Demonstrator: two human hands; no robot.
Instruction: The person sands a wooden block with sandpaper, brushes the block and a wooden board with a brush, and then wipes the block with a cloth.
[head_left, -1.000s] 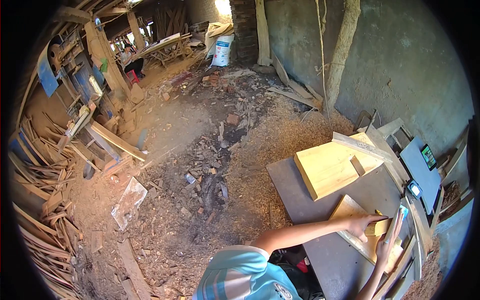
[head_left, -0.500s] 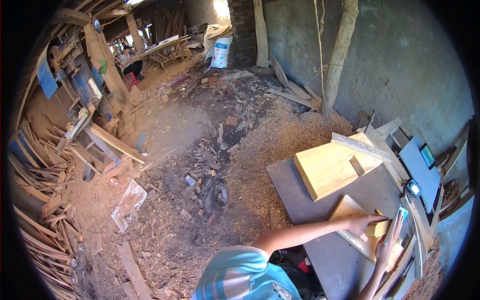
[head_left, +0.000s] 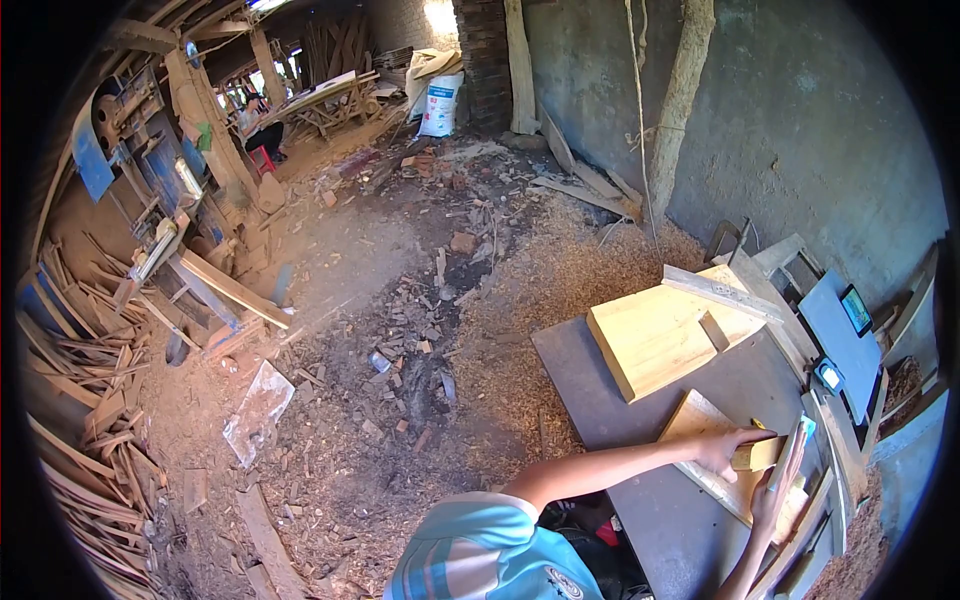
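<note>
My left hand [head_left: 718, 453] is closed on a small yellowish wooden block [head_left: 757, 455], its thumb and fingers along the block's near end. My right hand [head_left: 776, 488] stands on edge at the block's right end, fingers stretched straight up and together. Past those fingertips shows a small light-blue thing [head_left: 808, 425], whose kind I cannot make out. A pale wooden board [head_left: 692, 413] lies beneath both hands, partly covered by them. Something small and yellow [head_left: 758, 424] pokes out behind my left hand.
The grey tabletop [head_left: 590, 410] carries a large wooden block [head_left: 665, 335] with a narrow wood strip [head_left: 722, 293] across it. A lit device [head_left: 828, 376] and a phone-like screen [head_left: 856, 310] are at the right. Wood shavings [head_left: 530, 300] cover the floor. A person [head_left: 262, 125] sits far back.
</note>
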